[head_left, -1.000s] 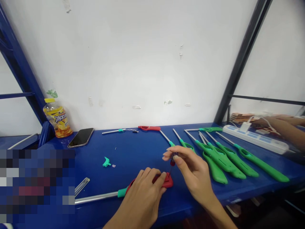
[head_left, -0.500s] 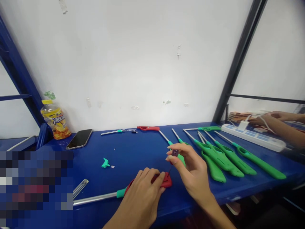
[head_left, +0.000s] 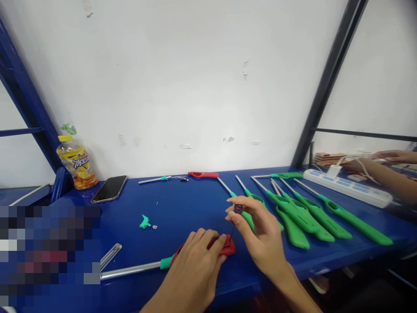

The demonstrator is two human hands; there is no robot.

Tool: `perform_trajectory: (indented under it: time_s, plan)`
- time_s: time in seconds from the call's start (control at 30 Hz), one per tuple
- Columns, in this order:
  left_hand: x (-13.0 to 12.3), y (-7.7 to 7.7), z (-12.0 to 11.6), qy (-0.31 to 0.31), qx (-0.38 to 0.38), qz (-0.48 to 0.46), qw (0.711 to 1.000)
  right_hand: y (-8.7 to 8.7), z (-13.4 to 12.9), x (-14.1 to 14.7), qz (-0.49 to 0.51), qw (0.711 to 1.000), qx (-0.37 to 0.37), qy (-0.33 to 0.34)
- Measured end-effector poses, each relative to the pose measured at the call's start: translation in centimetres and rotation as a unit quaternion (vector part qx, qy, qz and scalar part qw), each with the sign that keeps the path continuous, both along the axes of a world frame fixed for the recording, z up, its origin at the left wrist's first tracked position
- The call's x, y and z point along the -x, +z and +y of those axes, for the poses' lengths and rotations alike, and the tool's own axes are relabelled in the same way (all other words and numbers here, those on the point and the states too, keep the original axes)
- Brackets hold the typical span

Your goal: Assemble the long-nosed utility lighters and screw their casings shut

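Your left hand (head_left: 192,263) grips the red utility lighter (head_left: 230,248); your right hand (head_left: 265,237) pinches a screwdriver (head_left: 239,209) against it, screwdriving apparently unfinished

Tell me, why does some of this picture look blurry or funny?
In the head view, chunky square blocks hide the lower-left corner; at that view's far right, another person's arm looks smeared; the head view's wall is bright; the left hand and right hand look fairly clear there, but the screwdriver is too small for much detail.
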State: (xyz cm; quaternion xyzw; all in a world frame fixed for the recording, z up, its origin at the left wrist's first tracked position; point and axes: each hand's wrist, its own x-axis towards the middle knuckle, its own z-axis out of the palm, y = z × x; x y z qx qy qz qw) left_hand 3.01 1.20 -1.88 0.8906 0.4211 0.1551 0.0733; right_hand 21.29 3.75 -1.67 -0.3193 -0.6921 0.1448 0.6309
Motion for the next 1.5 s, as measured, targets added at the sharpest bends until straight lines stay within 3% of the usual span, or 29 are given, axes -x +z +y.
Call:
perform_trajectory:
  time_s: [0.4,0.83,1.5]
  plan:
    - [-0.13,0.76,-0.14,0.024,0.03,-0.006,0.999,0.29,-0.12,0.12,-0.026,0.999,-0.01,-0.019]
    - [0.1,-0.17,0.05,0.015,0.028,-0.053,0.998,0.33,-0.24,0.15,-0.032,0.999,-0.012,-0.015]
    - [0.08,0.13,-0.12,0.021,0.04,-0.065,0.997,0.23,-0.22,0.14,-0.031,0.999,-0.003,-0.03]
